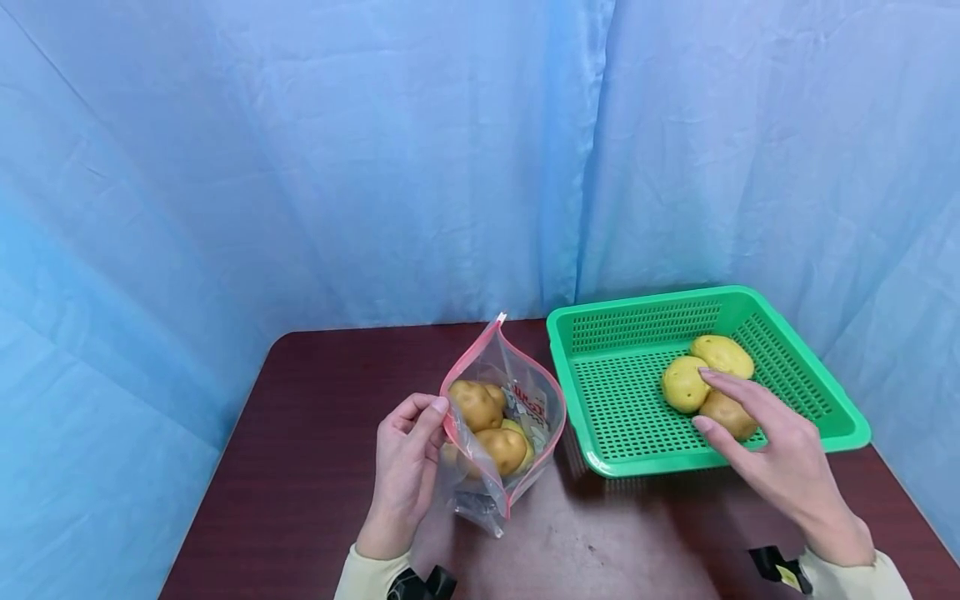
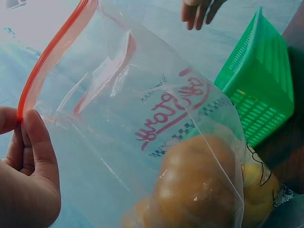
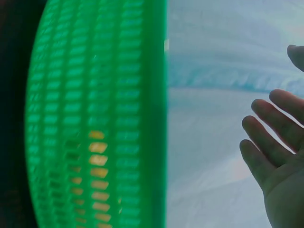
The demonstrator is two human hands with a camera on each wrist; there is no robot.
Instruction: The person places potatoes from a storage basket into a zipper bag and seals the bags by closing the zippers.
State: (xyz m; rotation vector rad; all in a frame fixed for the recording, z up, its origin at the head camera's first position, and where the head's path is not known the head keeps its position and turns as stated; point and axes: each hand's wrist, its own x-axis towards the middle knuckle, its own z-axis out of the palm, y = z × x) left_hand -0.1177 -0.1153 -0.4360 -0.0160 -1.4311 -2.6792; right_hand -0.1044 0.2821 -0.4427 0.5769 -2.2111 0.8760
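Observation:
A clear zip bag (image 1: 536,392) with a pink-red rim stands with its mouth open on the table, several potatoes (image 1: 501,450) inside. My left hand (image 1: 408,467) pinches the bag's left rim between thumb and fingers; the left wrist view shows this grip on the red zip strip (image 2: 45,59). Over the near right part of a green basket (image 1: 615,467) hovers my right hand (image 1: 783,454), fingers spread and holding nothing. Below and beside its fingertips, three potatoes (image 1: 684,384) lie together in the basket. In the right wrist view, the right hand (image 3: 280,156) shows extended fingers beyond the basket wall.
The dark reddish-brown table (image 1: 300,467) carries both bag and basket, which stand side by side. Behind and around the table hang light blue curtains (image 1: 420,167). The basket's rim rises between the bag and the loose potatoes.

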